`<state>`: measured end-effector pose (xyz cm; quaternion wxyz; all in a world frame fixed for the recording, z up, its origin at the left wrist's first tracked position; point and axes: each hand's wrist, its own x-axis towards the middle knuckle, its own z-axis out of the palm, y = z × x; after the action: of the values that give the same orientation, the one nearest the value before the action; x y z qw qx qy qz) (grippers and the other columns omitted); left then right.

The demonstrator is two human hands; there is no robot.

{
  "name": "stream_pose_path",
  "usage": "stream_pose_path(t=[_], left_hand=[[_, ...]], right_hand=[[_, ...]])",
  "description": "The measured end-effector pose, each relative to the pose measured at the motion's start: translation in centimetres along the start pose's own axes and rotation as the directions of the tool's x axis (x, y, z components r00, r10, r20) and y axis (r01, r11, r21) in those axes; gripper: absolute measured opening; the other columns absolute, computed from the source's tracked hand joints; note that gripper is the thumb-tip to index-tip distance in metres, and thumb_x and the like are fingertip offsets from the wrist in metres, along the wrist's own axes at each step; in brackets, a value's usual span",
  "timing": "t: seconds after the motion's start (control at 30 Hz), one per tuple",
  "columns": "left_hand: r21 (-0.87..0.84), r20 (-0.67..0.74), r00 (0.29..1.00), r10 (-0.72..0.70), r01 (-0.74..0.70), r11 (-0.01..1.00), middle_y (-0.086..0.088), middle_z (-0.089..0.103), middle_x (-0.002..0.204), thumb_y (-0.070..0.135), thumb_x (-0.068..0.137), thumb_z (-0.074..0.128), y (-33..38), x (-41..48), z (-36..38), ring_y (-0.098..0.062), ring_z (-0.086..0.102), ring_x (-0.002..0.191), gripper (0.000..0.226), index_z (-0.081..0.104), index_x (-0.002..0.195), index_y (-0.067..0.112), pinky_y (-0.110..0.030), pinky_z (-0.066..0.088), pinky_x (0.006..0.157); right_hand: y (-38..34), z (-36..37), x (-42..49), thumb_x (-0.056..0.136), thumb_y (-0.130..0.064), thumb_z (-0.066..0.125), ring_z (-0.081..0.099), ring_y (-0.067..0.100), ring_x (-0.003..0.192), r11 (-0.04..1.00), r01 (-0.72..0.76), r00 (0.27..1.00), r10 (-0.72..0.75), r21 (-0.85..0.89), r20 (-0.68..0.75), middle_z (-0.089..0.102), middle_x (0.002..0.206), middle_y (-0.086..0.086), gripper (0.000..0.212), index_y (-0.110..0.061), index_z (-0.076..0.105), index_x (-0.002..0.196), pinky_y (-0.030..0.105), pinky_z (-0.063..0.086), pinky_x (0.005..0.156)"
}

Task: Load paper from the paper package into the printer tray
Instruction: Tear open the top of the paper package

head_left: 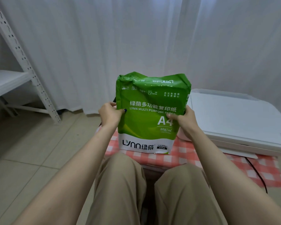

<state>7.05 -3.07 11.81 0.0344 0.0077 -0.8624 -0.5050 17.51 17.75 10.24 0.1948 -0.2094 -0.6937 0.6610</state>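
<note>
A green and white A4 paper package (pixel 146 101) stands upright on its short end on a low table with a red checked cloth (pixel 183 153). My left hand (pixel 109 115) grips its left edge, thumb on the front face. My right hand (pixel 184 120) grips the right edge, thumb across the "A4" print. The package top is crumpled and folded over; no sheets show. A white printer (pixel 237 120) sits on the cloth to the right of the package, lid down; I cannot see its tray.
White curtains hang behind. A white metal shelf rack (pixel 28 69) stands at the left on the tiled floor (pixel 31 151). A black cable (pixel 256 172) runs over the cloth's right part. My knees in beige trousers sit just before the table.
</note>
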Motion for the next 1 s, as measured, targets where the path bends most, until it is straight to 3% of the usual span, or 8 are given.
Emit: stream_pose_path(t=[0.13, 0.23, 0.3, 0.43, 0.57, 0.67, 0.8, 1.0], left_hand=[[0.138, 0.120, 0.992, 0.027, -0.043, 0.990, -0.010, 0.059, 0.103, 0.029, 0.076, 0.073, 0.4, 0.5, -1.3, -0.031, 0.056, 0.110, 0.049, 0.052, 0.115, 0.008, -0.031, 0.040, 0.075], [0.127, 0.290, 0.953, 0.084, -0.126, 0.984, -0.003, 0.059, 0.103, 0.040, 0.078, 0.071, 0.7, 0.9, -1.8, -0.023, 0.056, 0.100, 0.053, 0.055, 0.120, 0.013, -0.031, 0.044, 0.082], [-0.021, 0.361, 0.931, 0.060, -0.056, 0.998, 0.000, 0.062, 0.102, 0.050, 0.075, 0.069, 0.8, 1.2, -1.6, -0.021, 0.058, 0.099, 0.048, 0.060, 0.108, 0.017, -0.030, 0.045, 0.085], [-0.441, 0.320, 0.947, 0.019, 0.132, 0.888, 0.000, 0.062, 0.095, 0.060, 0.077, 0.061, 1.6, 1.5, -1.3, -0.021, 0.058, 0.098, 0.049, 0.056, 0.092, 0.013, -0.031, 0.044, 0.084], [-0.279, -0.017, 0.977, 0.212, -0.208, 0.938, -0.003, 0.056, 0.109, 0.049, 0.081, 0.061, 3.9, 1.4, -1.4, -0.017, 0.053, 0.101, 0.055, 0.050, 0.115, 0.007, -0.029, 0.043, 0.087], [0.020, -0.174, 0.844, 0.507, -0.511, 0.859, -0.009, 0.056, 0.116, 0.024, 0.087, 0.059, 6.5, 0.8, -1.3, -0.019, 0.052, 0.108, 0.037, 0.049, 0.116, 0.003, -0.024, 0.039, 0.091], [0.111, -0.017, 0.660, 0.751, -0.745, 0.658, -0.008, 0.060, 0.102, 0.011, 0.088, 0.056, 9.3, -1.3, 0.6, -0.015, 0.053, 0.086, 0.024, 0.053, 0.110, 0.003, -0.019, 0.038, 0.075], [0.073, 0.104, 0.671, 0.734, -0.741, 0.668, -0.007, 0.065, 0.083, 0.014, 0.089, 0.055, 9.8, -4.3, 3.4, -0.021, 0.060, 0.072, 0.024, 0.053, 0.111, 0.006, -0.031, 0.047, 0.067]], right_hand=[[-3.0, 0.1, 0.3, 0.079, -0.010, 0.069, 0.067, 0.017, 0.081, 0.986, 0.068, 0.997, -0.071, 0.150, 0.008, 0.068, 0.092, 0.002, 0.022, -0.015, 0.059, 0.097, 0.029, 0.053, 0.068], [-5.4, 0.0, 1.0, 0.078, -0.029, 0.071, 0.067, 0.020, 0.083, 0.978, 0.110, 0.994, -0.111, 0.180, -0.003, 0.068, 0.094, 0.006, 0.036, -0.008, 0.062, 0.106, 0.032, 0.056, 0.072], [-6.7, 0.0, 1.1, 0.078, -0.042, 0.066, 0.066, 0.019, 0.081, 0.982, 0.112, 0.994, -0.111, 0.149, -0.016, 0.067, 0.091, 0.007, 0.047, -0.005, 0.063, 0.107, 0.032, 0.055, 0.074], [-7.3, 0.5, 1.1, 0.092, -0.033, 0.051, 0.053, 0.011, 0.062, 0.994, 0.068, 0.991, -0.057, 0.089, -0.123, 0.056, 0.071, -0.001, 0.023, -0.015, 0.057, 0.079, 0.024, 0.043, 0.056], [-7.4, 0.9, 0.5, 0.094, -0.022, 0.045, 0.047, 0.008, 0.058, 0.995, 0.043, 0.987, -0.028, 0.087, -0.161, 0.050, 0.067, -0.002, 0.024, -0.018, 0.053, 0.072, 0.022, 0.037, 0.051], [-7.4, 0.4, 0.1, 0.095, -0.026, 0.046, 0.052, 0.010, 0.065, 0.996, 0.071, 0.991, -0.064, 0.049, -0.116, 0.055, 0.073, -0.002, 0.019, -0.016, 0.056, 0.082, 0.022, 0.041, 0.056], [-7.1, -1.4, -0.4, 0.087, -0.027, 0.063, 0.064, 0.019, 0.087, 0.994, 0.104, 0.990, -0.107, 0.034, 0.092, 0.066, 0.095, 0.003, 0.018, -0.017, 0.060, 0.102, 0.029, 0.053, 0.075], [-7.0, -1.8, -1.4, 0.080, -0.009, 0.071, 0.066, 0.009, 0.080, 0.974, 0.227, 0.969, -0.223, -0.025, 0.104, 0.065, 0.096, -0.001, 0.036, -0.013, 0.055, 0.113, 0.017, 0.056, 0.067]])
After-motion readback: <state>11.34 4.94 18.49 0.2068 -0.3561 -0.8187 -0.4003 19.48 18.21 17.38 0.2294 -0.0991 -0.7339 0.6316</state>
